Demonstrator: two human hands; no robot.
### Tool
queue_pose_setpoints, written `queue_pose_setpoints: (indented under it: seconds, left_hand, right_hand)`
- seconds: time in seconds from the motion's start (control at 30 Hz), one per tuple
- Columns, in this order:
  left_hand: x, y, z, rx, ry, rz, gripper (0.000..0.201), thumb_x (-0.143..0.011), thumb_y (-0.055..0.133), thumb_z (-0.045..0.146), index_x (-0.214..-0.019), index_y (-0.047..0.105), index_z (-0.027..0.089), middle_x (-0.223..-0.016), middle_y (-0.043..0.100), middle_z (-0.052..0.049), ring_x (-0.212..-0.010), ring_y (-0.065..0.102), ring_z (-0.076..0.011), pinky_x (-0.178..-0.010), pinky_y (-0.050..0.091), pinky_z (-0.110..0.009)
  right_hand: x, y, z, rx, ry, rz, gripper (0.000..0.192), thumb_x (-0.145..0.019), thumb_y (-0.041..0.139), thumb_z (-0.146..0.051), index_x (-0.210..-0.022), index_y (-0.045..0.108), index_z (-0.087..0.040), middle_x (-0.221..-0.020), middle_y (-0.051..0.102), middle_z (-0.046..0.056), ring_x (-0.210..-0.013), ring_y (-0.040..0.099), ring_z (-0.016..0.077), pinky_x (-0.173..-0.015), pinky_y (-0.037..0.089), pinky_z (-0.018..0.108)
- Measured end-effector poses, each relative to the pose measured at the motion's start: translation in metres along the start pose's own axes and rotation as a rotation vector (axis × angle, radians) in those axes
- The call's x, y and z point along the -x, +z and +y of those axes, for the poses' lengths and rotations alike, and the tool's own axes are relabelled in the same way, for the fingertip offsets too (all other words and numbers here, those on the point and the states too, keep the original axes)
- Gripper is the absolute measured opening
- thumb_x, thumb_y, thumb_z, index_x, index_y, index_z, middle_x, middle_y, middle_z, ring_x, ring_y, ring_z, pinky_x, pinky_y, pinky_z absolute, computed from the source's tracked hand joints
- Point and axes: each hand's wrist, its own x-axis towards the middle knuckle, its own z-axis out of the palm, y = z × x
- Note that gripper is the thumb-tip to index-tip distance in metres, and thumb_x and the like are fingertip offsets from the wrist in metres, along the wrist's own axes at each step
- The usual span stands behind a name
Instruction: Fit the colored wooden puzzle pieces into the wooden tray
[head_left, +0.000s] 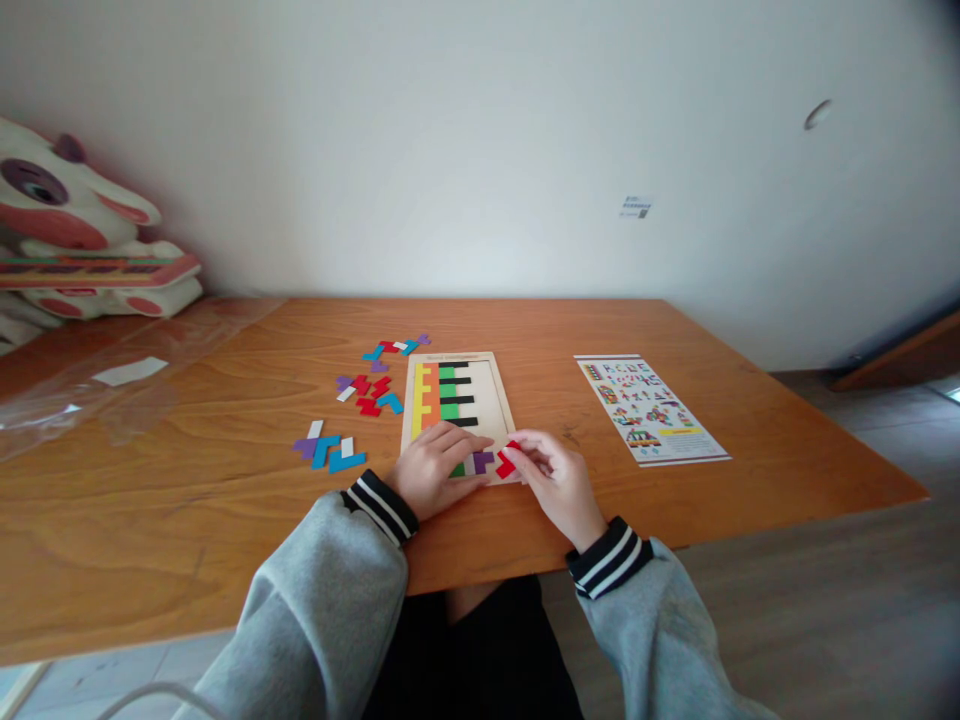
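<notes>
Left hand (pixel 439 468) lies flat, grasping nothing, on the puzzle board (pixel 457 412); right hand (pixel 551 475) pinches a red piece (pixel 508 462) at its corner; a nudge could dislodge seated pieces.

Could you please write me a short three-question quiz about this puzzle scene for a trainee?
1. True or false: the right hand grips a red piece.
2. Where does the left hand rest: A) the instruction sheet, B) the puzzle board, C) the plastic bag?
3. On which side of the board do the loose pieces lie?

Key: 1 true; 2 B; 3 the person's left.
</notes>
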Motion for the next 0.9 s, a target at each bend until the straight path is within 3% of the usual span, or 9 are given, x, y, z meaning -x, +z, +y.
queue_pose_setpoints:
  seconds: [0.23, 0.37, 0.6, 0.77, 0.9]
  left_hand:
    - [0.004, -0.014, -0.014, -0.041, 0.015, 0.059, 0.022, -0.088, 0.062, 0.029, -0.108, 0.066, 0.019, -0.096, 0.072, -0.007, -0.09, 0.064, -0.0199, -0.085, 0.054, -0.036]
    - [0.01, -0.023, -0.024, -0.044, 0.027, 0.036, 0.018, -0.089, 0.061, 0.026, -0.104, 0.067, 0.02, -0.095, 0.073, -0.006, -0.089, 0.065, -0.0188, -0.084, 0.054, -0.034]
    - [0.019, -0.033, -0.037, -0.019, -0.055, 0.045, 0.018, -0.089, 0.058, 0.023, -0.103, 0.067, 0.018, -0.097, 0.071, -0.008, -0.089, 0.064, -0.0193, -0.084, 0.053, -0.035]
    - [0.017, -0.032, -0.032, 0.036, -0.095, 0.093, 0.017, -0.089, 0.061, 0.025, -0.102, 0.067, 0.017, -0.094, 0.072, -0.007, -0.087, 0.066, -0.018, -0.082, 0.055, -0.033]
    - [0.013, -0.028, -0.022, 0.127, -0.142, 0.107, 0.022, -0.09, 0.063, 0.032, -0.105, 0.066, 0.017, -0.097, 0.073, -0.007, -0.089, 0.068, -0.017, -0.082, 0.057, -0.029]
  right_hand:
    - [-0.002, -0.003, 0.0, 0.062, -0.082, 0.024, 0.028, -0.093, 0.057, -0.033, -0.117, 0.062, -0.022, -0.097, 0.071, 0.007, -0.079, 0.07, 0.0171, -0.075, 0.058, 0.03]
    - [-0.003, -0.005, -0.006, 0.124, -0.15, 0.044, 0.021, -0.096, 0.05, -0.031, -0.105, 0.066, -0.022, -0.099, 0.069, 0.009, -0.087, 0.067, 0.0192, -0.077, 0.056, 0.033]
    - [-0.007, -0.008, -0.004, 0.188, -0.149, 0.073, 0.023, -0.089, 0.059, -0.03, -0.11, 0.064, -0.021, -0.094, 0.07, 0.007, -0.079, 0.064, 0.018, -0.07, 0.053, 0.032]
    - [-0.017, -0.005, -0.006, 0.174, -0.129, -0.018, 0.015, -0.089, 0.06, -0.028, -0.097, 0.07, -0.022, -0.092, 0.074, 0.005, -0.077, 0.066, 0.0172, -0.07, 0.053, 0.03]
    - [-0.028, 0.016, -0.021, 0.061, -0.147, -0.073, 0.014, -0.086, 0.065, -0.03, -0.094, 0.07, -0.02, -0.087, 0.075, 0.004, -0.074, 0.068, 0.0167, -0.07, 0.054, 0.03]
